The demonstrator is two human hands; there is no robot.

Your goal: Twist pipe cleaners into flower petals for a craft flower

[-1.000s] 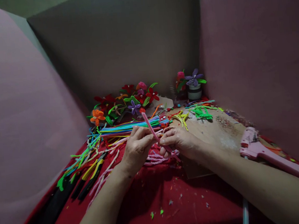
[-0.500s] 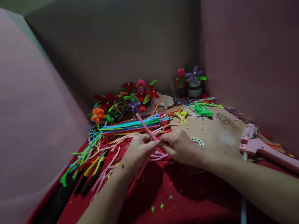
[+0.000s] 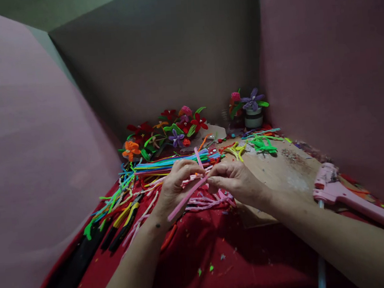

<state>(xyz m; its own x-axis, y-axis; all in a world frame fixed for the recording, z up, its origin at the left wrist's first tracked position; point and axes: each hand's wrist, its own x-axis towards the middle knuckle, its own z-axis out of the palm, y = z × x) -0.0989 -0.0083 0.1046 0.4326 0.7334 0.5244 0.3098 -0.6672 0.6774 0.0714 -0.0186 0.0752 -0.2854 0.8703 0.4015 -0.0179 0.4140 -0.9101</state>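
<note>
A pink pipe cleaner (image 3: 188,199) is bent near its middle, one end pointing up and the other slanting down to the left across my left palm. My right hand (image 3: 236,180) pinches it at the bend between thumb and fingertips. My left hand (image 3: 178,185) is curled about it, its fingertips meeting the right ones at the bend; exactly where its thumb presses is partly hidden. Just beneath the hands lie several loose pink pipe cleaners (image 3: 205,203). Behind them rests a bundle of multicoloured pipe cleaners (image 3: 173,162).
Yellow-handled pliers (image 3: 126,215) lie at left among loose stems. At right a pink glue gun (image 3: 345,194) rests by a brown board (image 3: 281,177). Pipe-cleaner flowers (image 3: 177,129) and a small flower pot (image 3: 254,118) stand at the back. Red cloth (image 3: 194,254) covers the front.
The pink pipe cleaner, nearly straight before, is now bent, its lower end swung out in front of my left hand. My left fingers have loosened and spread a little. The view has shifted slightly.
</note>
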